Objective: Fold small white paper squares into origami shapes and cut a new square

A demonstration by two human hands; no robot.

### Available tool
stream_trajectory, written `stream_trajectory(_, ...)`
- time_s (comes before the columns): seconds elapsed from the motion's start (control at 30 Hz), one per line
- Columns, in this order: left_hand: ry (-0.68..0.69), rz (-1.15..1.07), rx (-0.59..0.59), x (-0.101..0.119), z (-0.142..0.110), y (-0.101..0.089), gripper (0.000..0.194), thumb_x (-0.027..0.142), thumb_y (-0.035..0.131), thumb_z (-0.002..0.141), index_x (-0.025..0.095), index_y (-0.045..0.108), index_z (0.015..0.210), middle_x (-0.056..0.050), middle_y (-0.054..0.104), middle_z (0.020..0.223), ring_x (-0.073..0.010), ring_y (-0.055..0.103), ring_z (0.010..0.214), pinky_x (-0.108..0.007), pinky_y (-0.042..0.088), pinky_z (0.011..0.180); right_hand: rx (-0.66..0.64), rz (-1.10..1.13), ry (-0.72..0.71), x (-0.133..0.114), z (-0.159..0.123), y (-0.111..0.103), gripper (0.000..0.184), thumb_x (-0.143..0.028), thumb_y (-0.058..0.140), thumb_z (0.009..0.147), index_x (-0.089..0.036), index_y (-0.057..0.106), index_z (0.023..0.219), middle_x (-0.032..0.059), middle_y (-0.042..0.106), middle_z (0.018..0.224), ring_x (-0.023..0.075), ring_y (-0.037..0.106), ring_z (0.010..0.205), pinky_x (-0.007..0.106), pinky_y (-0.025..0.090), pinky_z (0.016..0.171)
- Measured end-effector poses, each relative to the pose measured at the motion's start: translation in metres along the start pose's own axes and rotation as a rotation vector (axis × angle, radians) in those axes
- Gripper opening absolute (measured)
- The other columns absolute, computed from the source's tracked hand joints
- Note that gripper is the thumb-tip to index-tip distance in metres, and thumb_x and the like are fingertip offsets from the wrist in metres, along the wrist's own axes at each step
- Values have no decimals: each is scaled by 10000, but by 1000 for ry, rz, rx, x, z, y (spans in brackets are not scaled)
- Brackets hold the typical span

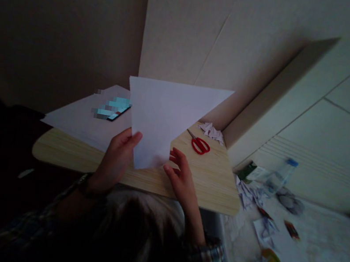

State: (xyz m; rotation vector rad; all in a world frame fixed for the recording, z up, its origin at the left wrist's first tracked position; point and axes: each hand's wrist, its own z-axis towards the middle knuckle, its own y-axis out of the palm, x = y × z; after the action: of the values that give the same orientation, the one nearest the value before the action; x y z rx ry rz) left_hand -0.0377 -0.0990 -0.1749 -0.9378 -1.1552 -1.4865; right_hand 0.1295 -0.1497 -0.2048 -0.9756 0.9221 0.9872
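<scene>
A white sheet of paper point(160, 115) stands raised over the small table, its outline tapering toward the bottom and a long point reaching to the upper right. My left hand point(116, 157) pinches its lower left edge, thumb on the near face. At the lower right edge, my right hand point(180, 176) has its fingers curved and apart, with the fingertips at or just beside the paper. Behind the sheet on the right lie red-handled scissors point(200, 145). A phone point(114, 109) with a lit screen rests on larger white paper point(79, 121) at the left.
Folded paper pieces point(211, 132) sit at the back right of the wooden table point(212, 186). On the bed point(326, 246) to the right are a clear bottle point(279, 177), more folded paper point(248, 192) and a yellow-green item point(271, 261). Walls stand close behind the table.
</scene>
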Motion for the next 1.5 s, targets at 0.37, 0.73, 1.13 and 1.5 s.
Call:
stream_trajectory(0.37, -199, -167, -114, 0, -11, 9, 389, 314, 837, 616, 139, 702, 937, -42, 786, 821, -231, 716, 752, -307, 543, 709, 43, 165, 64, -12, 3, 1, 170, -362, 690, 753, -207, 621, 757, -2, 684, 708, 159, 614, 653, 262, 472, 603)
stream_trajectory(0.73, -221, -191, -94, 5, -7, 5, 331, 306, 877, 608, 156, 745, 873, -30, 803, 810, -201, 736, 778, -258, 558, 726, 15, 107, 133, -11, 2, 1, 201, -376, 685, 729, -190, 655, 800, 43, 718, 785, 198, 627, 731, 311, 509, 672)
stream_trajectory(1.13, -173, -183, -8, 15, 8, -9, 240, 276, 834, 643, 142, 766, 831, -40, 790, 760, -176, 715, 723, -242, 549, 690, -87, 20, 147, -13, 0, -3, 172, -365, 673, 738, -198, 644, 767, 40, 699, 765, 206, 613, 739, 332, 517, 702)
stream_trajectory(1.5, 24, 78, 74, 23, 6, -12, 245, 336, 828, 666, 191, 745, 845, -32, 798, 858, -243, 742, 826, -353, 596, 779, -18, 44, 104, -12, 3, -5, 140, -316, 707, 725, -201, 662, 791, 18, 697, 730, 190, 624, 694, 306, 509, 641)
